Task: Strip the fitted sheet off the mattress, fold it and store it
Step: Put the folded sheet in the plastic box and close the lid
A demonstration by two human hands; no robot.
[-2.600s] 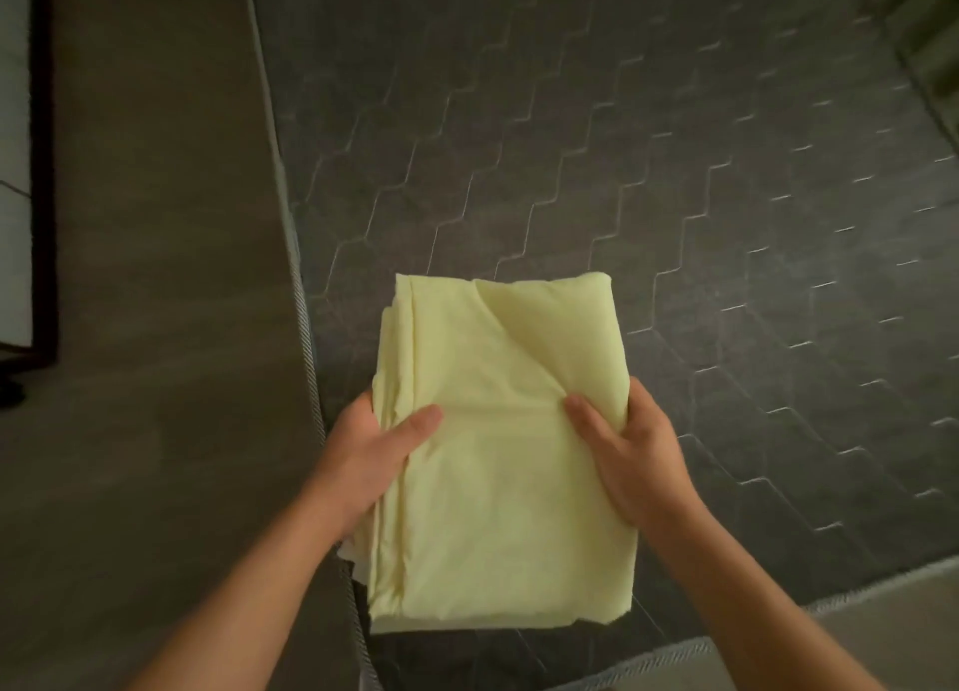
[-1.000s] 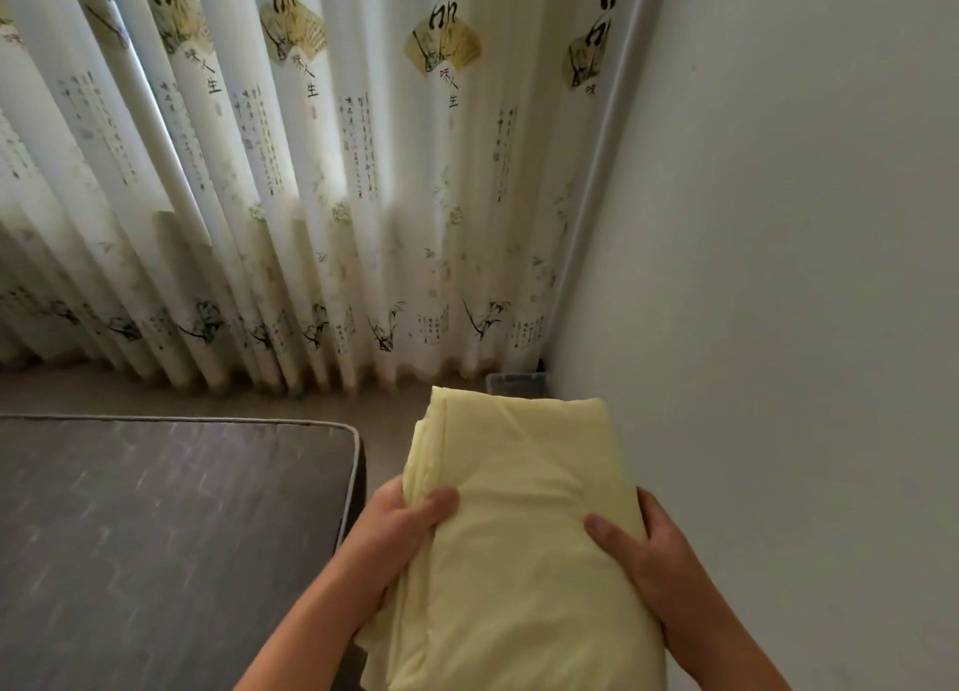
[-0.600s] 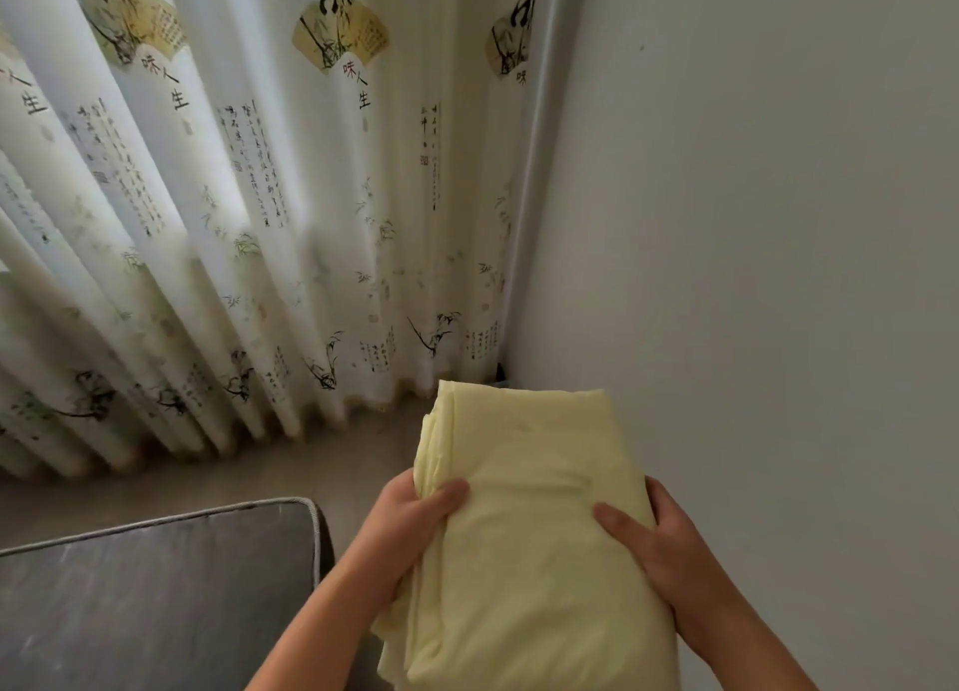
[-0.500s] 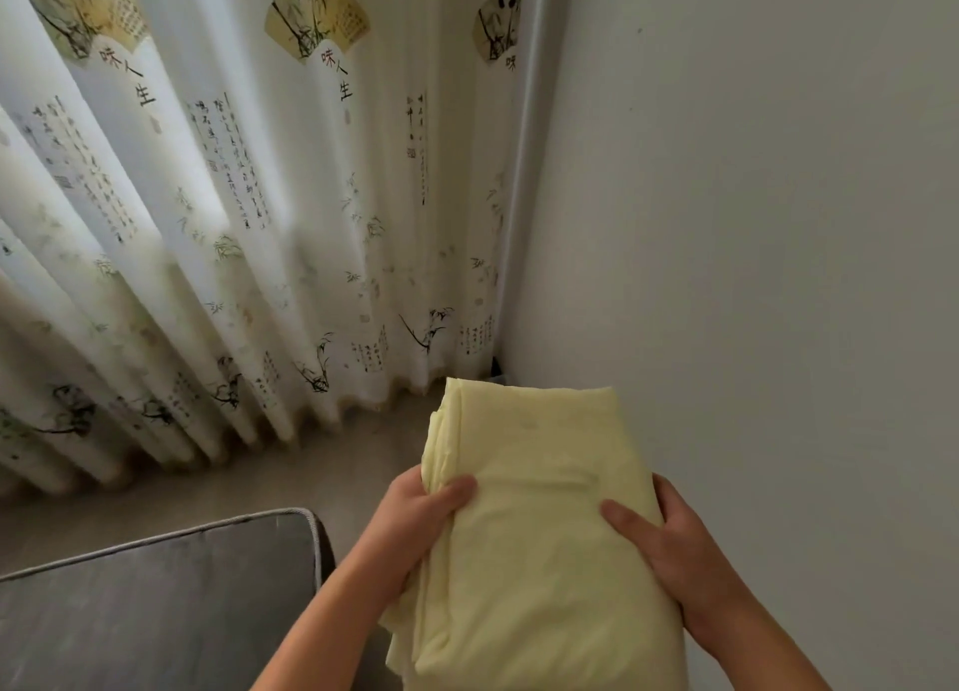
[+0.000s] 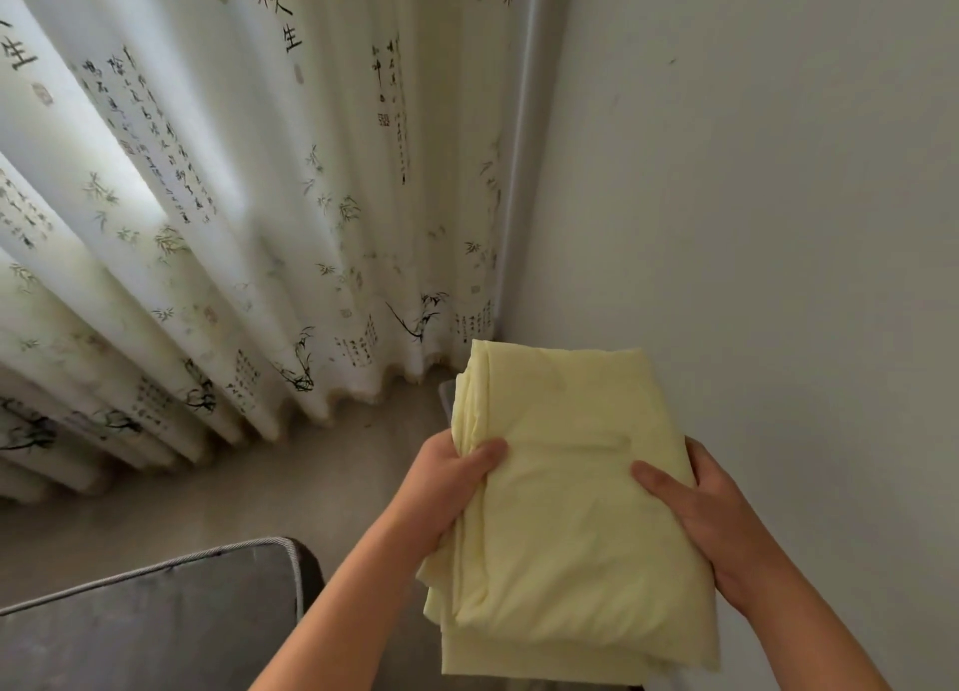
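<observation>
Sagging in a thick rectangular fold, the pale yellow sheet (image 5: 565, 488) is held beside the wall (image 5: 778, 223), right of the grey mattress (image 5: 155, 633) corner. The left hand (image 5: 441, 488) and right hand (image 5: 711, 514) pinch its side edges, thumbs on top, fingers hidden beneath.

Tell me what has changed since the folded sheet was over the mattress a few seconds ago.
The folded sheet has been carried away from over the mattress toward the room corner where curtain meets wall; only a mattress corner shows, lower left. Unchanged: left hand and right hand grip its two sides, thumbs on top, and the fold holds.
</observation>
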